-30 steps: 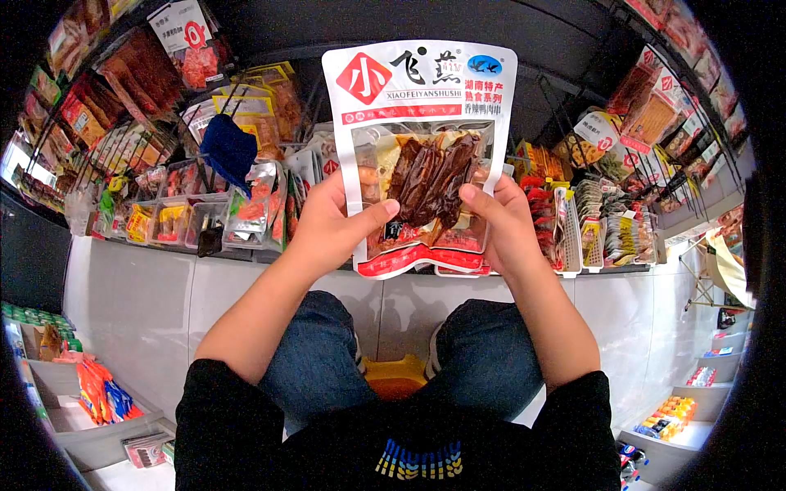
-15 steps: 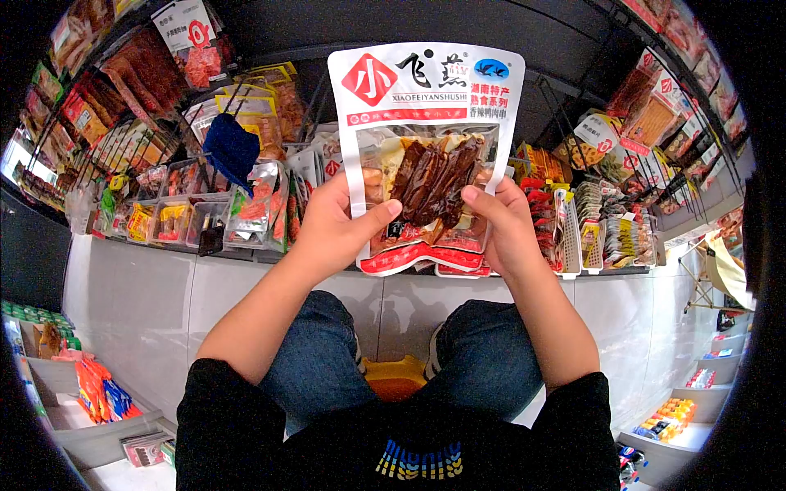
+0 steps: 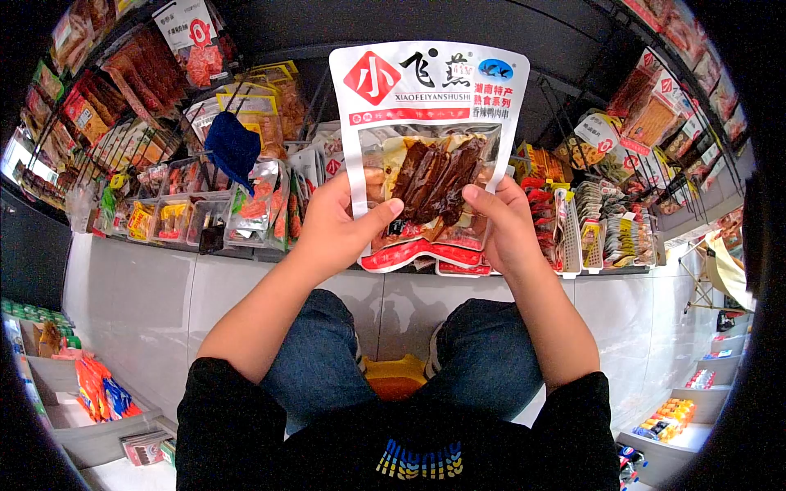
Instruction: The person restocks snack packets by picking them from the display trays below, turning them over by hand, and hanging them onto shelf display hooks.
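Note:
A white and red snack packet [image 3: 434,90] with a clear window is held upright before me, its printed front facing me. Dark brown strips of meat show through the window. My left hand [image 3: 340,225] grips its left edge, thumb on the front and fingers behind. On the opposite edge, my right hand [image 3: 509,221] pinches it the same way. The fingers behind the packet show only partly through the clear plastic.
Shelves of packaged snacks run behind the packet, with clear bins [image 3: 172,219] at left and white baskets [image 3: 566,233] at right. A dark blue cloth-like thing [image 3: 231,149] hangs at left. Below me is a yellow stool [image 3: 395,376] on the tiled floor [image 3: 246,282].
The packet has shifted very slightly to the right in my hands' grip. Otherwise both hands and the surroundings look the same.

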